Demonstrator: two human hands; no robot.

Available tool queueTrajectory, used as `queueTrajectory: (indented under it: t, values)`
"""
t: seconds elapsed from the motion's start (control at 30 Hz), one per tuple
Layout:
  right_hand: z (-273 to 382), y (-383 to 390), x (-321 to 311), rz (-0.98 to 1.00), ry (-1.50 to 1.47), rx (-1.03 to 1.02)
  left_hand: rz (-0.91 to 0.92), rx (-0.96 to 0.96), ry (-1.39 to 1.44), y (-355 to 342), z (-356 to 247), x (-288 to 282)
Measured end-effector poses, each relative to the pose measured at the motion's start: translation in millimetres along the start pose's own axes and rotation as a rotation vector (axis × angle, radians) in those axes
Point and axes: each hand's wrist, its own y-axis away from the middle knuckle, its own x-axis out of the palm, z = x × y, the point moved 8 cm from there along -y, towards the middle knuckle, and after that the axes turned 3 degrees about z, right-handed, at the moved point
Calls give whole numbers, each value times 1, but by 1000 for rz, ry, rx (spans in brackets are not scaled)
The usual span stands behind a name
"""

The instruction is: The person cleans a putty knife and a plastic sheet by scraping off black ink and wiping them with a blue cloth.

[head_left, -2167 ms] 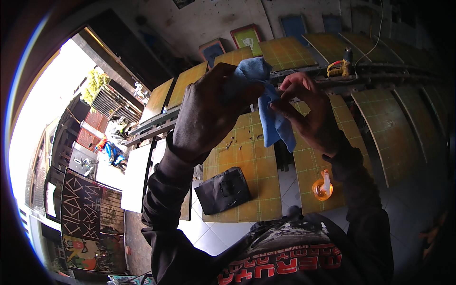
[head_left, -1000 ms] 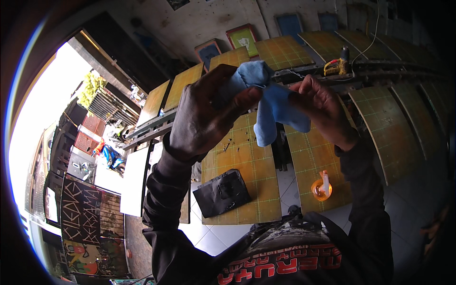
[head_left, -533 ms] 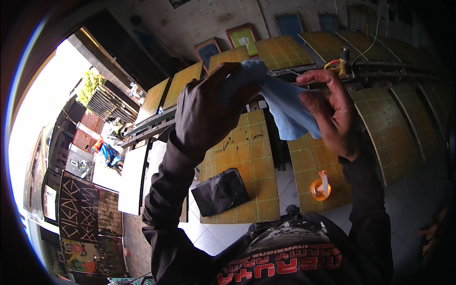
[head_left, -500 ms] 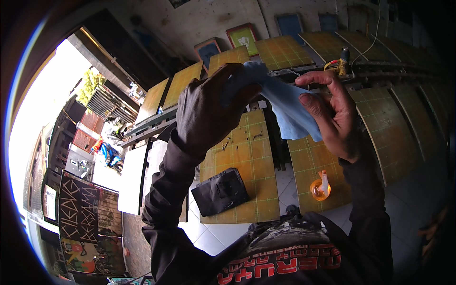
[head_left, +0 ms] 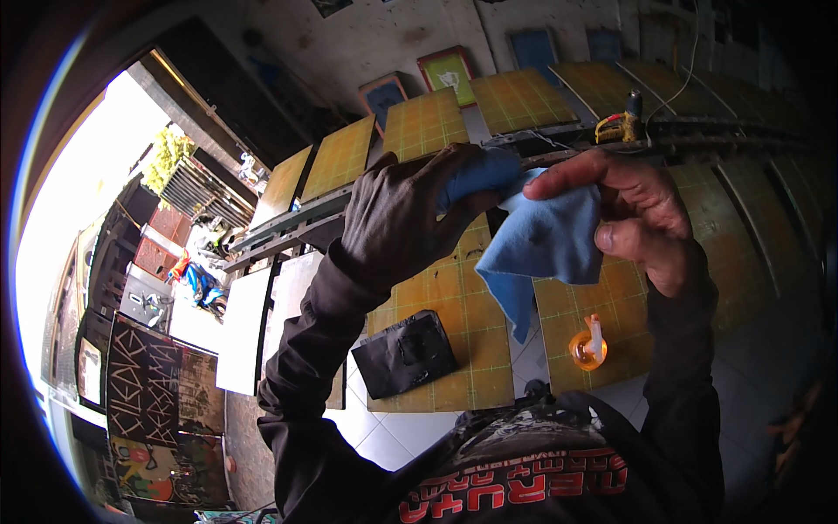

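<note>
A light blue cloth (head_left: 546,240) is held up between my two hands, above the gap between two yellow gridded boards. My left hand (head_left: 401,214) is closed round its bunched upper part. My right hand (head_left: 633,210) pinches the other side between thumb and fingers, and a pointed corner of the cloth hangs down. Below the left hand, a black rectangular sheet (head_left: 406,358) with a shiny, crinkled patch lies on the nearer board (head_left: 480,367). On the board to its right stands a small round container of orange liquid (head_left: 587,351) with a pale stick-like piece at its top.
Several more gridded boards (head_left: 524,98) line the rack beyond. A yellow and black power tool (head_left: 624,122) stands on the rail, with a cable (head_left: 690,70) close by. Framed screens (head_left: 445,70) lean against the back wall. At left is a bright doorway.
Both hands have come down slightly, and my right hand has shifted to the right. The cloth has turned and opened out, with a corner now hanging lower.
</note>
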Motion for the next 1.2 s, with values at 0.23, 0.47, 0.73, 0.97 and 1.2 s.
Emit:
queueTrajectory:
  t: [0.23,0.47,0.73,0.97,1.2]
  values:
    - [10,-4,-8,70,187,-97,181,-14,53,14,3,12]
    - [4,-18,-18,-32,130,-89,200,51,79,23,-3,22]
    - [-7,-21,-47,-313,260,67,131,159,42,24,-27,16]
    - [-1,-25,-46,-293,337,-28,-80,123,606,30,-14,33]
    - [0,-24,-53,-386,396,-22,50,87,230,39,-22,26]
